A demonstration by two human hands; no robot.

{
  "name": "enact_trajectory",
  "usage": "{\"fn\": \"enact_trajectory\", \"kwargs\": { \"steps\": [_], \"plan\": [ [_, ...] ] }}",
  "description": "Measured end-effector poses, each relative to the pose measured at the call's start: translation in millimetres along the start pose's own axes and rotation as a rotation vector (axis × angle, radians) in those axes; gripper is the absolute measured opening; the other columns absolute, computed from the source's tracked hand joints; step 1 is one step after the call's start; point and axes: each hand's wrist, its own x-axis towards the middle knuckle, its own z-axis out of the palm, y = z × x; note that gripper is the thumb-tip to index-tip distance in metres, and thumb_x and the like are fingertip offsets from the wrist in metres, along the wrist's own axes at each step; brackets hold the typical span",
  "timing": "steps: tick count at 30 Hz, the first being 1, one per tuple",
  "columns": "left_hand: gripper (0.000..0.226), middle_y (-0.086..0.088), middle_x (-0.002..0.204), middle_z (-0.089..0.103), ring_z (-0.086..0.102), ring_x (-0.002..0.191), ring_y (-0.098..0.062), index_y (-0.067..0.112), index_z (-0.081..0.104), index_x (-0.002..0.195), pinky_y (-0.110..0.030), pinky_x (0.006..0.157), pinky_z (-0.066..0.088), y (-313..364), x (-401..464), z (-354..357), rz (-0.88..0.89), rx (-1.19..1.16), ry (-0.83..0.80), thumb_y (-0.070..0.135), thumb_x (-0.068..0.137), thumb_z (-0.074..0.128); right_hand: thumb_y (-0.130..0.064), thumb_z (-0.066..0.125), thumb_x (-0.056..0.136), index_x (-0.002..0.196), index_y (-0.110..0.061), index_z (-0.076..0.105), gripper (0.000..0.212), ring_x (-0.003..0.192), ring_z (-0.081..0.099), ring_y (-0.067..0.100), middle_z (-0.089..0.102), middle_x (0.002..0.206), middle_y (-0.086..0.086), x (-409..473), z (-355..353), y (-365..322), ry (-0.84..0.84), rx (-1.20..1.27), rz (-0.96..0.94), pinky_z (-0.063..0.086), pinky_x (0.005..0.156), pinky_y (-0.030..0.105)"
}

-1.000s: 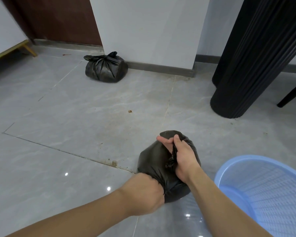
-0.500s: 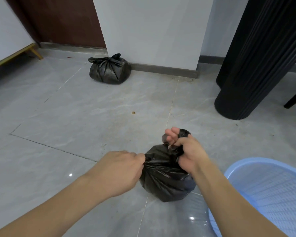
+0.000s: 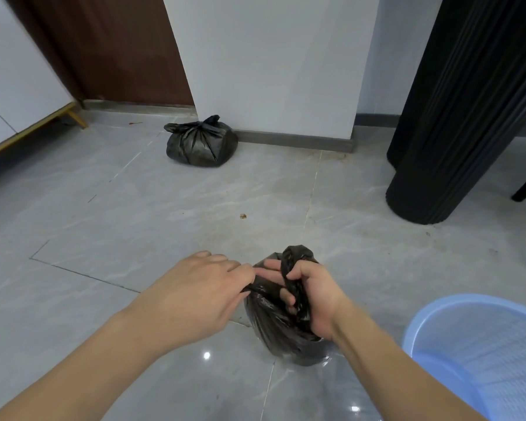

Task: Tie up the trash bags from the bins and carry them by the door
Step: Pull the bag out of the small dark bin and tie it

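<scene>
right now the tying step is in hand, judging by the loose ends. the blue bin (image 3: 480, 357) stands nearest, at the frame's lower right, and the small black trash bag (image 3: 281, 332) sits on the floor just left of that bin. the right hand (image 3: 313, 299) has its grip curled round one twisted tail of the bag, which loops up over the fingers. the left hand (image 3: 195, 296) pinches the other tail, its grip narrow at the bag's left shoulder. no finished knot shows yet; the next move likely calls for crossing the tails and pulling them snug. well beyond the bin, a second bag (image 3: 201, 144), already knotted, rests against the white wall (image 3: 271, 65) beside the brown door (image 3: 110, 47).
</scene>
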Motion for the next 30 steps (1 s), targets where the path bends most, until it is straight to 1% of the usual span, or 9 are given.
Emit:
{"fn": "enact_trajectory", "kwargs": {
  "steps": [5, 8, 12, 15, 18, 22, 25, 27, 30],
  "plan": [
    [0.017, 0.011, 0.084, 0.058, 0.053, 0.081, -0.014, 0.028, 0.053, 0.099, -0.028, 0.080, 0.040, -8.8, -6.7, 2.9, -0.055, 0.010, -0.009, 0.032, 0.096, 0.037, -0.021, 0.050, 0.062, 0.120, -0.012, 0.057, 0.059, 0.042, 0.039, 0.011, 0.072, 0.112, 0.003, -4.1, 1.5, 2.1, 0.019, -0.208, 0.075, 0.043, 0.051, 0.022],
    [0.020, 0.013, 0.080, 0.057, 0.051, 0.078, -0.014, 0.028, 0.058, 0.090, -0.029, 0.075, 0.041, -17.5, -1.5, 0.6, -0.024, 0.045, 0.019, 0.031, 0.089, 0.037, -0.043, 0.061, 0.059, 0.111, -0.010, 0.068, 0.062, 0.051, 0.046, 0.015, 0.066, 0.086, 0.004, -9.1, 4.8, -1.4, 0.050, -0.392, 0.130, 0.044, 0.059, 0.030],
    [0.013, 0.012, 0.101, 0.056, 0.047, 0.098, -0.013, 0.026, 0.062, 0.094, -0.030, 0.090, 0.037, -33.7, 21.0, 4.9, -0.009, -0.059, 0.047, 0.023, 0.087, 0.051, -0.073, 0.062, 0.058, 0.112, -0.010, 0.067, 0.083, 0.100, 0.067, 0.028, 0.072, 0.106, 0.011, -12.8, 12.7, -10.3, 0.059, -0.487, 0.242, 0.045, 0.100, 0.040],
    [0.019, 0.011, 0.121, 0.055, 0.041, 0.118, -0.010, 0.020, 0.064, 0.102, -0.024, 0.106, 0.025, -40.7, 37.2, 17.2, -0.038, -0.262, 0.021, 0.013, 0.089, 0.053, -0.064, 0.070, 0.057, 0.104, -0.018, 0.073, 0.066, 0.099, 0.069, 0.024, 0.075, 0.103, 0.007, -17.9, 14.9, -19.6, 0.048, -0.603, 0.301, 0.048, 0.097, 0.038],
    [0.020, 0.008, 0.127, 0.055, 0.040, 0.123, -0.007, 0.015, 0.063, 0.105, -0.017, 0.108, 0.022, -40.8, 48.1, 27.2, -0.124, -0.528, -0.008, 0.006, 0.092, 0.051, -0.049, 0.076, 0.064, 0.103, -0.011, 0.073, 0.055, 0.095, 0.071, 0.025, 0.075, 0.100, 0.009, -21.8, 16.1, -28.9, -0.020, -0.742, 0.320, 0.053, 0.092, 0.037],
    [0.027, 0.009, 0.124, 0.061, 0.054, 0.116, -0.005, 0.019, 0.061, 0.118, -0.025, 0.103, 0.039, -33.4, 59.2, 38.2, -0.276, -0.854, -0.068, 0.009, 0.097, 0.047, -0.036, 0.083, 0.062, 0.093, -0.011, 0.074, 0.041, 0.084, 0.073, 0.023, 0.077, 0.089, 0.007, -22.1, 21.7, -34.3, 0.069, -0.965, 0.250, 0.057, 0.086, 0.037],
    [0.020, 0.010, 0.114, 0.068, 0.060, 0.107, -0.003, 0.017, 0.062, 0.105, -0.025, 0.096, 0.043, -25.1, 63.6, 43.6, -0.292, -1.029, -0.031, 0.010, 0.099, 0.045, -0.031, 0.071, 0.052, 0.075, -0.011, 0.070, 0.030, 0.069, 0.071, 0.018, 0.074, 0.071, 0.002, -20.0, 25.5, -33.9, 0.184, -1.227, 0.150, 0.058, 0.071, 0.028],
    [0.018, 0.002, 0.109, 0.072, 0.064, 0.106, -0.012, 0.020, 0.056, 0.092, -0.035, 0.097, 0.047, -20.1, 63.7, 45.8, -0.318, -1.126, 0.004, 0.009, 0.099, 0.043, -0.029, 0.065, 0.053, 0.062, -0.013, 0.062, 0.019, 0.052, 0.061, 0.011, 0.062, 0.054, -0.006, -18.7, 25.3, -33.5, 0.200, -1.331, 0.077, 0.047, 0.054, 0.019],
    [0.017, -0.006, 0.099, 0.068, 0.062, 0.097, -0.023, 0.024, 0.051, 0.091, -0.045, 0.092, 0.047, -15.5, 64.6, 53.6, -0.368, -1.084, 0.059, 0.012, 0.099, 0.041, -0.019, 0.062, 0.065, 0.069, -0.018, 0.061, 0.004, 0.061, 0.057, 0.011, 0.060, 0.063, -0.008, -19.5, 22.8, -34.4, 0.157, -1.447, 0.010, 0.045, 0.060, 0.025]
  ]
}}
